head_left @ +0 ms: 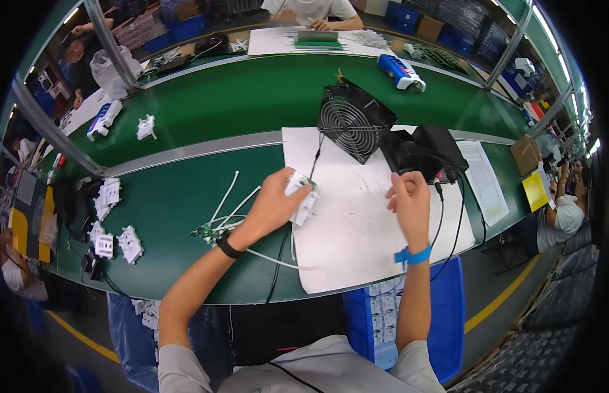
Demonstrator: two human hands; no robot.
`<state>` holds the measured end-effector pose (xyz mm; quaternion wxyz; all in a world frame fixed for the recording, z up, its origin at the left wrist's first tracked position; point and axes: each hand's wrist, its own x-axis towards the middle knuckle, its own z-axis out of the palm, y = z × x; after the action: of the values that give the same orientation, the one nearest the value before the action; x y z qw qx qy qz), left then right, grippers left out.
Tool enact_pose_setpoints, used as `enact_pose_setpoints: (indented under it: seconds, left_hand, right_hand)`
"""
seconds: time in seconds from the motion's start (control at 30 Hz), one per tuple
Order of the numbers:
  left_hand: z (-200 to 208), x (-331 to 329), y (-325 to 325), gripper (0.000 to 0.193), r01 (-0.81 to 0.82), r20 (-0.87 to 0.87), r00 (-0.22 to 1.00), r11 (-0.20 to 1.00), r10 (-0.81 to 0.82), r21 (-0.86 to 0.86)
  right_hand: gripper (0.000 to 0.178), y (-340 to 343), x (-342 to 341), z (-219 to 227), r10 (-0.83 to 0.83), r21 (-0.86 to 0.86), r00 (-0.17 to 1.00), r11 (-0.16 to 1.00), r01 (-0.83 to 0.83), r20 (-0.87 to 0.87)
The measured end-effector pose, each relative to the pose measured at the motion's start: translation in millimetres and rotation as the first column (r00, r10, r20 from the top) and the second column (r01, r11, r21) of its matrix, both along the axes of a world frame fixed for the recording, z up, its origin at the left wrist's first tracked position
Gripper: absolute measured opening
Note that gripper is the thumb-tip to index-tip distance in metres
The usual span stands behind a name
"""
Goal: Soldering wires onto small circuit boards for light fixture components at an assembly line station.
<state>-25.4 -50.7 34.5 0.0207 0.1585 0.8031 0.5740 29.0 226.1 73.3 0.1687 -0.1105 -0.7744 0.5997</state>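
My left hand [270,204] grips a white plastic housing [304,211] over the left part of a white sheet [350,255]. A small green circuit board [309,185] shows at the housing's upper end, by my fingertips. To the right, my right hand [411,200] is raised over the sheet, thumb and fingers drawn together; whatever is between them is too small to make out. It is nearest a black power unit [438,149] with cords. Left of my left wrist lie white cables [227,215] with small green boards [203,231] at their ends.
A black fan [357,121] with a wire grille stands at the sheet's far edge. More white housings [129,244] lie at left. A paper form [485,183] is at right. Blue bins [449,321] sit below the near edge. Beyond the metal rail runs a green belt [252,98].
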Motion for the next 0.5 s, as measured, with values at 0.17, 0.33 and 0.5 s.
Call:
enact_pose_setpoints:
  seconds: [0.17, 0.33, 0.5]
  left_hand:
    - [10.8, 14.3, 44.9, 0.038, 0.221, -0.011, 0.974, 0.963, -0.225, -0.154]
    - [-25.0, 6.1, 71.3, 0.034, 0.252, -0.08, 0.959, 0.946, -0.273, -0.202]
    - [-4.1, -4.0, 73.6, 0.034, 0.212, 0.021, 0.976, 0.916, -0.218, -0.341]
  right_hand:
    - [0.047, 60.9, -33.2, -18.4, -0.163, 0.096, 0.985, 0.983, 0.158, 0.049]
    - [0.022, 74.5, -71.4, -22.3, -0.241, 0.069, 0.953, 0.964, 0.257, -0.185]
    - [0.015, 61.2, -63.6, -18.6, -0.3, 0.359, 0.882, 0.828, 0.43, -0.364]
